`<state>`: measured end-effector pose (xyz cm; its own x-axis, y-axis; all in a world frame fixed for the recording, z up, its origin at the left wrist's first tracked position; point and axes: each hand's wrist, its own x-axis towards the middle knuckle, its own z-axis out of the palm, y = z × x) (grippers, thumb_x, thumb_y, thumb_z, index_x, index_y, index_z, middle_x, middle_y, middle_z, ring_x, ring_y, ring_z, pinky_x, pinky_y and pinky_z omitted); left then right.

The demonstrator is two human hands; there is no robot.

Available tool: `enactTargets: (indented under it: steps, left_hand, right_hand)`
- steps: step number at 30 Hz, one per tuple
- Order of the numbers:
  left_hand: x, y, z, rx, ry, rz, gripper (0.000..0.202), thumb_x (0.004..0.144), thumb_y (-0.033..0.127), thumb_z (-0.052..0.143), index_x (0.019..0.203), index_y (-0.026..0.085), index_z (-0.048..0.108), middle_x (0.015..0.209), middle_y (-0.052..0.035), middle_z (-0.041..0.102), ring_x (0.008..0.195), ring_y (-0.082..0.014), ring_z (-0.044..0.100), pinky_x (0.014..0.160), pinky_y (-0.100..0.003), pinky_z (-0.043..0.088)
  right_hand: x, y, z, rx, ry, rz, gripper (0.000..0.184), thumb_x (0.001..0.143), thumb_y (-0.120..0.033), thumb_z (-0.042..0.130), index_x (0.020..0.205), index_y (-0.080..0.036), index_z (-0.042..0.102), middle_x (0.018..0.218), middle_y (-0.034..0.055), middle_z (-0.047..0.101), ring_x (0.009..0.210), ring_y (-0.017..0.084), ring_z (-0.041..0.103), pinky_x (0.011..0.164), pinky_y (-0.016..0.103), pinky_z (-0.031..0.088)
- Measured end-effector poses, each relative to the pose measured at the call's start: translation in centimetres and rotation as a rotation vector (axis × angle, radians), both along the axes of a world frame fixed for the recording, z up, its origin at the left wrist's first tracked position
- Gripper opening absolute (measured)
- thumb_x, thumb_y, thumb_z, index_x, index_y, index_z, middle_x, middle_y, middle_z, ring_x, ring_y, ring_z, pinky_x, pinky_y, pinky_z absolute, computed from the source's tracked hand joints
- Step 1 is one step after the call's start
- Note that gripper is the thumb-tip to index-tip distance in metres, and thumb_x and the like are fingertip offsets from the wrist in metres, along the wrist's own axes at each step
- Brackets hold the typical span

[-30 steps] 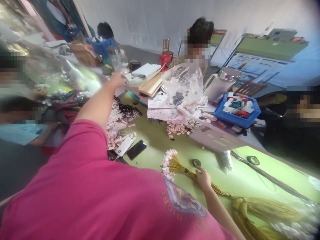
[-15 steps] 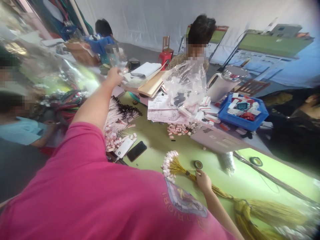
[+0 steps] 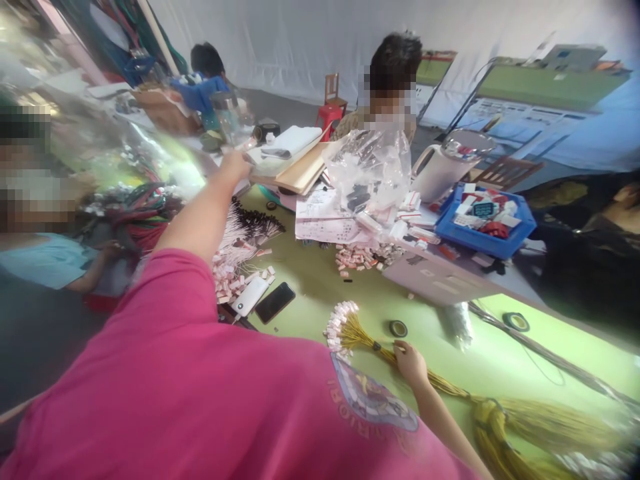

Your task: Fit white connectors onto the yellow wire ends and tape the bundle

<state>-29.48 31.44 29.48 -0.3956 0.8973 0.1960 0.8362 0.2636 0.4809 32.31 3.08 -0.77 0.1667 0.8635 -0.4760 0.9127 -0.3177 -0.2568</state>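
My right hand (image 3: 411, 363) is closed around a bundle of yellow wires (image 3: 443, 385), just past a dark tape band on it. White connectors (image 3: 341, 327) fan out from the bundle's near end. A roll of black tape (image 3: 398, 329) lies on the table beyond that hand. Stretched far out to the left, my left hand (image 3: 236, 165) is at the raised shelf, beside a stack of papers (image 3: 290, 141) and below a clear jar (image 3: 227, 117). Its fingers are blurred and partly hidden, so I cannot make out whether they hold anything.
A phone (image 3: 275, 303) and a white power bank (image 3: 251, 295) lie near white wires with connectors. A blue bin (image 3: 515, 243), a plastic bag (image 3: 370, 167) and a pitcher (image 3: 435, 170) stand on the shelf. More yellow wires (image 3: 493, 433) lie at right. Other people sit around.
My left hand has dropped slightly lower, closer to the shelf beside the papers. My right hand stays on the yellow wires.
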Motion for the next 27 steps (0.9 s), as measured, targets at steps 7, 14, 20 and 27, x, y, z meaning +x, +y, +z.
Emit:
enactTargets:
  steps: [7,14,20,27]
  left_hand:
    - [-1.3,2.7,-0.7,-0.064,0.034,0.023,0.025,0.074,0.022,0.067,0.096,0.011,0.071,0.096,-0.0082,0.069,0.087,-0.0173,0.058,0.079,-0.024,0.040]
    - [-1.3,2.5,-1.1,0.020,-0.013,0.002,0.028,0.073,0.023,0.063,0.096,0.010,0.071,0.094,-0.0079,0.070,0.082,-0.0168,0.058,0.077,-0.023,0.042]
    - [-1.0,1.5,-0.2,-0.033,-0.041,-0.055,0.036,0.076,0.024,0.065,0.108,0.011,0.070,0.102,-0.0080,0.069,0.085,-0.0161,0.060,0.083,-0.024,0.044]
    - [0.2,1.6,1.4,-0.173,-0.031,-0.015,0.031,0.074,0.015,0.065,0.103,0.010,0.071,0.101,-0.0128,0.069,0.082,-0.0192,0.063,0.079,-0.028,0.048]
  right_hand:
    - [-0.2,-0.1,-0.2,0.009,0.011,-0.028,0.041,0.088,-0.027,0.041,0.119,-0.013,0.064,0.117,0.0111,0.067,0.106,0.023,0.063,0.089,0.029,0.045]
    - [-0.2,-0.2,-0.4,0.020,0.033,-0.050,0.040,0.088,-0.028,0.041,0.117,-0.012,0.065,0.118,0.0113,0.067,0.107,0.023,0.063,0.091,0.029,0.044]
    - [-0.2,-0.1,-0.2,0.027,0.048,-0.052,0.040,0.087,-0.027,0.043,0.116,-0.012,0.066,0.115,0.0100,0.069,0.106,0.023,0.064,0.090,0.027,0.045]
    - [-0.4,-0.3,-0.1,0.037,0.053,-0.087,0.039,0.087,-0.028,0.042,0.112,-0.014,0.068,0.112,0.0097,0.070,0.106,0.024,0.064,0.088,0.028,0.046]
